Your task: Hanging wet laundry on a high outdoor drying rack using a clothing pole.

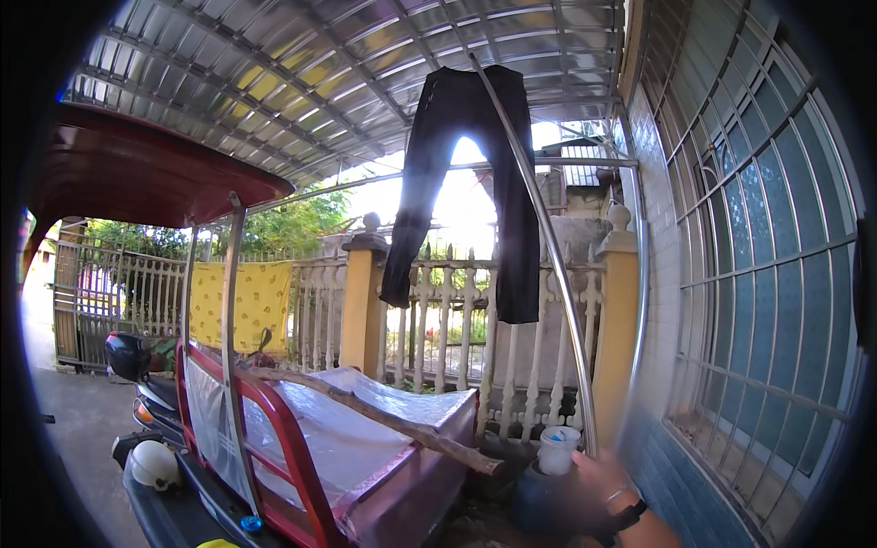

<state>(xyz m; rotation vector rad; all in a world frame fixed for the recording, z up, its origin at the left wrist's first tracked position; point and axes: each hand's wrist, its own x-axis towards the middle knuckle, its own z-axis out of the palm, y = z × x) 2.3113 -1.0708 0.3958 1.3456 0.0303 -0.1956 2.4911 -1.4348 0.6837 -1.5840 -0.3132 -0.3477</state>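
My right hand [603, 477] is closed around the lower end of a long metal pole [558, 264], with a dark band on the wrist. The pole slants up and left, and its tip overlaps the waist of a pair of black trousers [473, 103]. Those trousers hang spread below the roof, legs down; whether the tip touches them or a hanger I cannot tell. Just left of the hand, a white bucket [558, 449] sits on a dark, blurred container [545, 503]. My left hand is out of view.
A red-framed tricycle [288, 438] has a plastic-covered cargo bed [384, 411] with a wooden branch [411, 426] across it. A white helmet [155, 465] rests nearby. Behind are a baluster fence [469, 329] and a yellow cloth [240, 305]. A barred window [760, 260] flanks the right; metal roofing [308, 75] spans above.
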